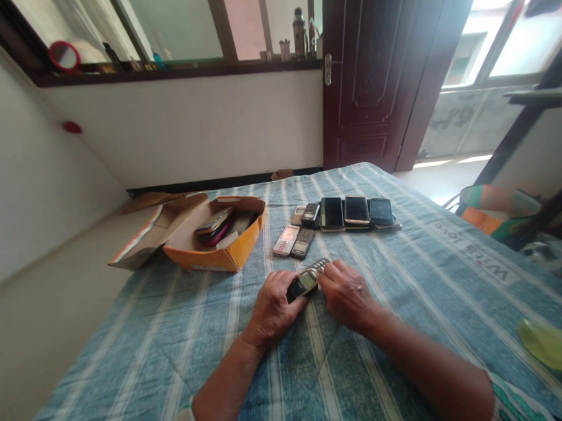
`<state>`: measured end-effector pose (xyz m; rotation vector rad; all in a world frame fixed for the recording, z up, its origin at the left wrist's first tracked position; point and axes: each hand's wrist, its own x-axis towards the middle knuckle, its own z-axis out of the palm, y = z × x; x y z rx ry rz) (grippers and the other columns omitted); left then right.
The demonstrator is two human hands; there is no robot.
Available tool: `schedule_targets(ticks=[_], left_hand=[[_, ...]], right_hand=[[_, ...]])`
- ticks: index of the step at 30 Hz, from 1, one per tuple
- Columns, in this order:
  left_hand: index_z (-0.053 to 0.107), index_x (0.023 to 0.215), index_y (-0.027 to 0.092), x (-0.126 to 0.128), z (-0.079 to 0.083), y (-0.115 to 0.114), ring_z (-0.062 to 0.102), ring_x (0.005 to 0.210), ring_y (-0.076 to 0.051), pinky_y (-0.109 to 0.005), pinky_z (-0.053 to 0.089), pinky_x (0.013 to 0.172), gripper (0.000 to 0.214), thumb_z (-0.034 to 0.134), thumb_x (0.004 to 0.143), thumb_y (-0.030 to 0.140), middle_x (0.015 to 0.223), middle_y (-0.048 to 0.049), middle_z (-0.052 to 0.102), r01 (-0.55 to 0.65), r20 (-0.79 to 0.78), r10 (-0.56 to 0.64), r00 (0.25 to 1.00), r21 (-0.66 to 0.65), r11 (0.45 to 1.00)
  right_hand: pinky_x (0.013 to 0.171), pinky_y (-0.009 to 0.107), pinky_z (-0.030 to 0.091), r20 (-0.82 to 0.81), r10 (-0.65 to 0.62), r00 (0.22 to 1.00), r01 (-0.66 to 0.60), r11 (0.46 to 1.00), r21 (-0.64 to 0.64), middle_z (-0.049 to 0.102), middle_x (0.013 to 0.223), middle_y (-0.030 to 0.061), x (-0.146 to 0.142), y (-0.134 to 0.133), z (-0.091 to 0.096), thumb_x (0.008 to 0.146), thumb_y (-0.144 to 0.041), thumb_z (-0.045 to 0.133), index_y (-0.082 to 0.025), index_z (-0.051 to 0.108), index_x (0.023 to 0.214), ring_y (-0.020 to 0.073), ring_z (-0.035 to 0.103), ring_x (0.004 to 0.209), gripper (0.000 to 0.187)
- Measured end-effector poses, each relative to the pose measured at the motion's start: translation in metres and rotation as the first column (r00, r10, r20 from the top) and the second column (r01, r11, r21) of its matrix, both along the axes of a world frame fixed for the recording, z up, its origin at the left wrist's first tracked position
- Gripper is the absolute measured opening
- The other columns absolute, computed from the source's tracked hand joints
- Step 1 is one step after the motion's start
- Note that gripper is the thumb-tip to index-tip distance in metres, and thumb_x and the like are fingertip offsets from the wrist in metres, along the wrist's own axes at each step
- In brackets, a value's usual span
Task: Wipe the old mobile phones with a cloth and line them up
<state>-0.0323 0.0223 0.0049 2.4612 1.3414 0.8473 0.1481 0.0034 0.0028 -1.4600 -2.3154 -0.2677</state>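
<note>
A dark keypad mobile phone (307, 280) with a small grey screen is between my hands, just above or on the striped cloth. My left hand (276, 300) grips its screen end, thumb along the near edge. At the keypad end, my right hand (345, 289) has its fingers closed on the phone's edge, partly hiding the keys. Beyond them lie a white keypad phone (286, 240) and a dark keypad phone (303, 243), side by side. Farther back, two small phones (310, 213) sit left of stacked smartphones (332, 212).
An open orange cardboard box (218, 258) holding several phones stands at the left, its lid folded outward. Blue striped cloth (213, 362) covers the surface. A yellow-green item (552, 344) lies at the right edge. Behind are a dark red door (369, 107) and a window sill (186, 72).
</note>
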Motion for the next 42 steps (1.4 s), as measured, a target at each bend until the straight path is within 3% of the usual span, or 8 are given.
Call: schedule_targets(ticks=[11, 26, 42], left_hand=[[0.060, 0.091, 0.017, 0.000, -0.002, -0.001, 0.058, 0.086, -0.022, -0.035, 0.048, 0.078, 0.022, 0.067, 0.070, 0.014, 0.089, -0.0045, 0.065, -0.007, -0.002, 0.007, 1.000, 0.008, 1.000], [0.061, 0.090, 0.018, 0.001, 0.002, -0.002, 0.058, 0.085, -0.021, -0.034, 0.048, 0.077, 0.023, 0.068, 0.069, 0.013, 0.088, -0.0036, 0.066, -0.014, -0.003, 0.014, 1.000, 0.016, 1.000], [0.060, 0.091, 0.019, 0.000, 0.000, -0.001, 0.059, 0.086, -0.022, -0.035, 0.049, 0.078, 0.025, 0.069, 0.068, 0.014, 0.089, -0.0042, 0.066, -0.014, 0.004, 0.014, 1.000, 0.018, 1.000]], right_hand=[[0.068, 0.031, 0.033, -0.029, 0.008, 1.000, -0.008, 1.000, 0.022, 0.060, 0.085, 0.0068, 0.000, 0.010, -0.008, 0.082, -0.007, 0.053, -0.017, 0.061, 0.078, 0.0207, 0.047, 0.084, 0.014], [0.062, 0.032, 0.031, -0.012, -0.009, 1.000, 0.009, 0.999, 0.033, 0.059, 0.080, 0.0070, -0.001, 0.000, -0.004, 0.078, -0.008, 0.055, -0.017, 0.060, 0.073, 0.0212, 0.049, 0.079, 0.012], [0.066, 0.031, 0.033, -0.015, -0.035, 0.999, 0.035, 0.999, 0.014, 0.060, 0.084, 0.0079, 0.002, 0.011, -0.004, 0.081, -0.008, 0.053, -0.017, 0.061, 0.077, 0.0210, 0.048, 0.082, 0.013]])
